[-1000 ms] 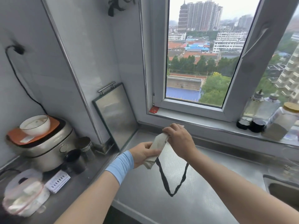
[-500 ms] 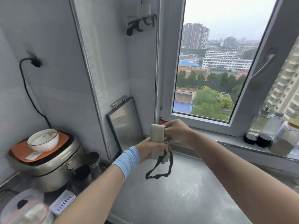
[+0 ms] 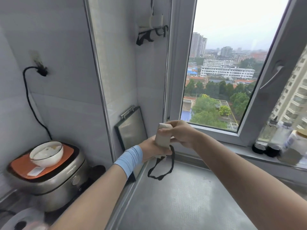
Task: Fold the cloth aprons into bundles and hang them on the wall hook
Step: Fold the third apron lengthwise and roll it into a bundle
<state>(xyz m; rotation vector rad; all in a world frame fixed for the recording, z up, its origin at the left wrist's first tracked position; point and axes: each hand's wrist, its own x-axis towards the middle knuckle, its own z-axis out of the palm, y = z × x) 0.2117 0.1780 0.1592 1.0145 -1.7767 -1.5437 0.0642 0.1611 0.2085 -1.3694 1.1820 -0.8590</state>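
Bundle of pale apron cloth stands upright between both hands, held in the air over the back left corner of the counter, close to the window frame. The left hand has its fingers wrapped round the lower half. The right hand curls its thumb and fingers over the top end. That seems the point of the double grip: a roll of cloth held at both ends cannot spring open. A black strap hangs in a loose loop from the bottom of the bundle, below the left hand; whether it brushes the counter I cannot tell. It looks to have been left out of the roll on purpose, as the part meant to go over the hook.

That hook sits high on the wall, well above the hands and just left of the window frame. A hung bundle, bound in black strap, is on it already. Folding seems done for the one in hand, and hanging is what remains. The next move would need a lift and one hand freed to spread the loop, and the roll may loosen then.

At the left a bowl rests on the cooker. A board leans on the wall behind the hands. Blurred jars stand at the far right
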